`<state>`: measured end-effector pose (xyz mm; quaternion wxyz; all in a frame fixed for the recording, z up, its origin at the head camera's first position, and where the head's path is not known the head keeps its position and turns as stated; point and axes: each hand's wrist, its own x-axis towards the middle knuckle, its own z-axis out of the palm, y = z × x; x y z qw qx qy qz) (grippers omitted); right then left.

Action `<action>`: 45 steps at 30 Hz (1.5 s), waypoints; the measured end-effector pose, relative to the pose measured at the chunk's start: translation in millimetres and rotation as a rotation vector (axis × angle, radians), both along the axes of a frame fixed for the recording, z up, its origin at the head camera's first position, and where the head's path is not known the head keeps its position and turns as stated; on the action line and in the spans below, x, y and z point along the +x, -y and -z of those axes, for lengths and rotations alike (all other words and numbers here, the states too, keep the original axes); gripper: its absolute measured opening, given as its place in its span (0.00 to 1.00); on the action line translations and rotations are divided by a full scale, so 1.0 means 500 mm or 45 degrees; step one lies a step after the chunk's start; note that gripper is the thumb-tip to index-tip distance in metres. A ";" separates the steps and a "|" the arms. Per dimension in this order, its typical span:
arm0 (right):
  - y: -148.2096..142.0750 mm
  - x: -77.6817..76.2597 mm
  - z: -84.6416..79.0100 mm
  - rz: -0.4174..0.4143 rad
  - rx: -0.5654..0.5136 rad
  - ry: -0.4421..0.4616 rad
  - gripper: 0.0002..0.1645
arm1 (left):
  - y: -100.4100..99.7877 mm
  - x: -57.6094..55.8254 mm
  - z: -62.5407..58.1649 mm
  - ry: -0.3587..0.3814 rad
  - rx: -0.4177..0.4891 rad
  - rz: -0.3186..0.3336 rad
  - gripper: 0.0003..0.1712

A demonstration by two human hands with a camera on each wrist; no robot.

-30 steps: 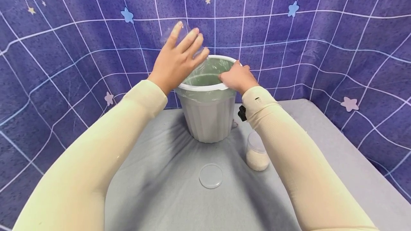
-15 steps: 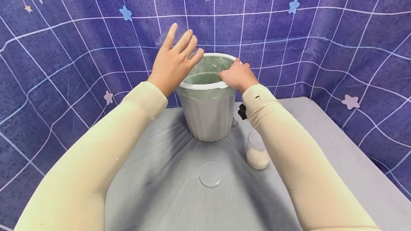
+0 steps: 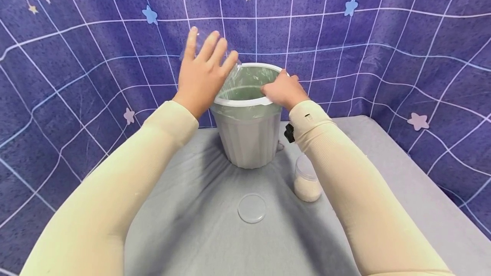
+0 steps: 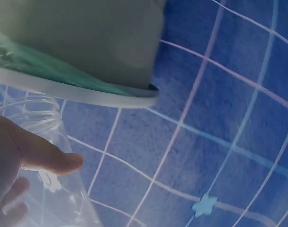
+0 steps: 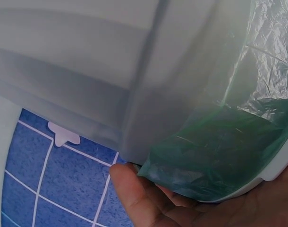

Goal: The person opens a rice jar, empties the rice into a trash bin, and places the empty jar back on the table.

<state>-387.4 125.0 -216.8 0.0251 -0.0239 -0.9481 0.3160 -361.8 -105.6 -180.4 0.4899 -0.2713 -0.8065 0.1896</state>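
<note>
A clear plastic jar with a threaded mouth is in my left hand, whose spread fingers and thumb wrap round it. The jar is tilted, its mouth close to the white rim of a grey ribbed bin. Green plastic liner is folded over the bin's edge beneath the rim. On the bin's right side my right hand grips the rim, thumb toward the inside and fingers outside. Most of the jar is hidden behind my left hand in the head view.
A clear jar of white grains stands on the grey cloth-covered table, partly beside my right forearm. A round clear lid lies flat in front of the bin. Blue patterned cloth rises behind and at both sides.
My left hand has moved a little left with the clear jar, away from the middle of the bin's mouth. The right hand stays on the rim.
</note>
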 end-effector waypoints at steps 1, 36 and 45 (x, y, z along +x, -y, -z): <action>0.000 0.000 0.000 0.001 -0.001 -0.005 0.65 | 0.001 0.002 -0.001 0.016 0.053 0.001 0.25; -0.002 0.001 -0.004 -0.004 -0.004 0.030 0.63 | 0.074 0.141 0.123 0.307 0.830 0.089 0.46; 0.002 0.001 -0.009 -0.008 0.005 0.039 0.63 | 0.082 0.161 0.159 0.309 0.912 0.123 0.47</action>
